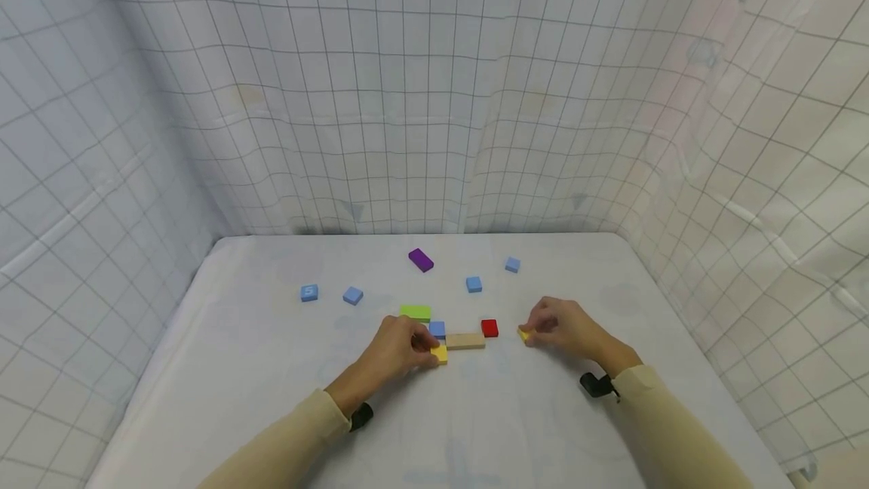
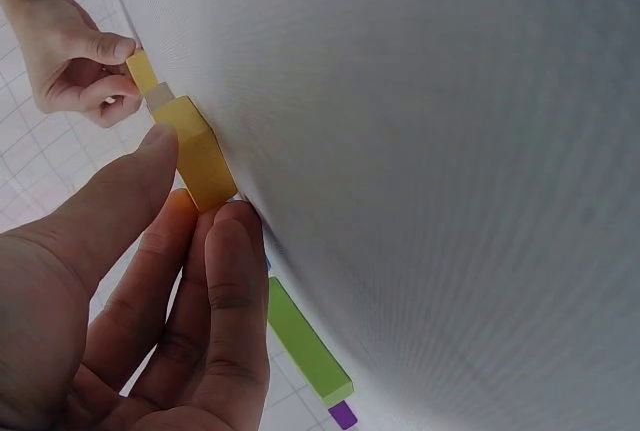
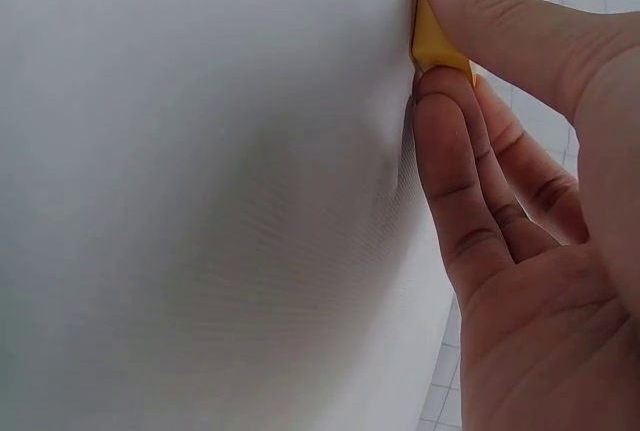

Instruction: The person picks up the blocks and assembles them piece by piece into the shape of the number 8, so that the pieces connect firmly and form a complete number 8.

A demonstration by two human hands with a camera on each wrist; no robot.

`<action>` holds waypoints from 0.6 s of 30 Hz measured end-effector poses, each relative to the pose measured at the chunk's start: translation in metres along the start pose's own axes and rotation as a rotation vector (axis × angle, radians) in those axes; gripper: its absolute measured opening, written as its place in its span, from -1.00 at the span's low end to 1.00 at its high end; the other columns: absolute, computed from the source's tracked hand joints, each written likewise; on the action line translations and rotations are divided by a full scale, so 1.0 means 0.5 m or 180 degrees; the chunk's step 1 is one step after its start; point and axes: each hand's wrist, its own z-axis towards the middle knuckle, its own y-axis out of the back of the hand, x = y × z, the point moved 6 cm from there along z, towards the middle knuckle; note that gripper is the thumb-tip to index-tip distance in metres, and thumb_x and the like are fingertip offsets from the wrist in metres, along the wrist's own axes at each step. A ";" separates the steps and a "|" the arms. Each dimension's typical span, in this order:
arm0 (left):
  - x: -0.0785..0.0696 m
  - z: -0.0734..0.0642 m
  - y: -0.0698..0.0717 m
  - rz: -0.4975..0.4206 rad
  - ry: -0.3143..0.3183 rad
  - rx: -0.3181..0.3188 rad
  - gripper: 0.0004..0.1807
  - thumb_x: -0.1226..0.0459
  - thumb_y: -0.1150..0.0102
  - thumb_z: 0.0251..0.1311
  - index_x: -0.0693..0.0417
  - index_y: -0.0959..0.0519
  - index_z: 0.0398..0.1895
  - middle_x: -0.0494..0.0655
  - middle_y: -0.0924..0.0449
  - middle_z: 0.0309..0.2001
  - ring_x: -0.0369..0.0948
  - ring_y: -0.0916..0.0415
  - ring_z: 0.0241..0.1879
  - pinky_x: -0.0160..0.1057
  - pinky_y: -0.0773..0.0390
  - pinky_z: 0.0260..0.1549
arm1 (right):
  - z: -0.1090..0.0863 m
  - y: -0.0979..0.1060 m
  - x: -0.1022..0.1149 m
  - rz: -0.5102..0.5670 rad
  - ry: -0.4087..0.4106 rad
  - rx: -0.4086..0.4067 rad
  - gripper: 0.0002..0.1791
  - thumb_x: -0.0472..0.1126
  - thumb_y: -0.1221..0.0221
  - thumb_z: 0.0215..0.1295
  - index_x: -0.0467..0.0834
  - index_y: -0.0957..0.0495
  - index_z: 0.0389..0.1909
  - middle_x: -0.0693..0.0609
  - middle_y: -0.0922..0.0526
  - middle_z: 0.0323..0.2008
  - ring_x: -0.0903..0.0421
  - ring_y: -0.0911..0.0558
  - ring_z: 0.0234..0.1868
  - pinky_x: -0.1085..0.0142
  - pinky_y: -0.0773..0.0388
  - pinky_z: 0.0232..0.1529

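Note:
My left hand [image 1: 400,347] pinches a yellow block [image 2: 202,156] between thumb and fingertips, low on the white table. Just behind that block sits a blue block [image 1: 437,330], with a long tan block [image 1: 465,342] to its right. A lime-green block [image 1: 416,312] lies beyond the left fingers. Over on the right, my right hand [image 1: 562,329] holds a second yellow block [image 3: 437,36] between thumb and fingers, partly hidden by the thumb. Between that hand and the tan block's right end is a red block [image 1: 489,328].
Farther back lie a purple block [image 1: 421,259] and two blue blocks, one near the middle [image 1: 474,284] and one to the right [image 1: 512,265]. Two more blue blocks sit at left, one marked 5 [image 1: 308,293]. Grid-patterned cloth [image 1: 434,96] hangs behind the table and along both sides.

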 end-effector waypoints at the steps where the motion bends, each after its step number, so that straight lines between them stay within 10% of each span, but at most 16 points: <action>1: 0.000 0.000 0.000 0.0000 0.0002 0.0000 -0.81 0.36 -0.79 0.22 0.11 -0.93 -0.14 -0.16 -0.87 -0.28 -0.29 -0.65 -0.31 -0.37 -0.70 -0.27 | -0.003 -0.001 0.000 0.0012 0.0005 0.0004 -0.82 -0.15 -0.70 0.34 0.14 -0.94 -0.12 0.18 -0.80 -0.07 0.21 -0.74 -0.02 0.45 -0.77 0.09; 18: -0.002 -0.001 0.002 0.0030 -0.0009 0.0004 -0.80 0.35 -0.80 0.20 0.11 -0.93 -0.15 -0.16 -0.87 -0.28 -0.29 -0.65 -0.31 -0.38 -0.69 -0.28 | -0.031 -0.032 0.032 0.0240 0.0410 0.0047 -0.80 -0.20 -0.71 0.31 0.09 -0.92 -0.13 0.16 -0.79 -0.11 0.32 -0.69 -0.18 0.41 -0.81 -0.04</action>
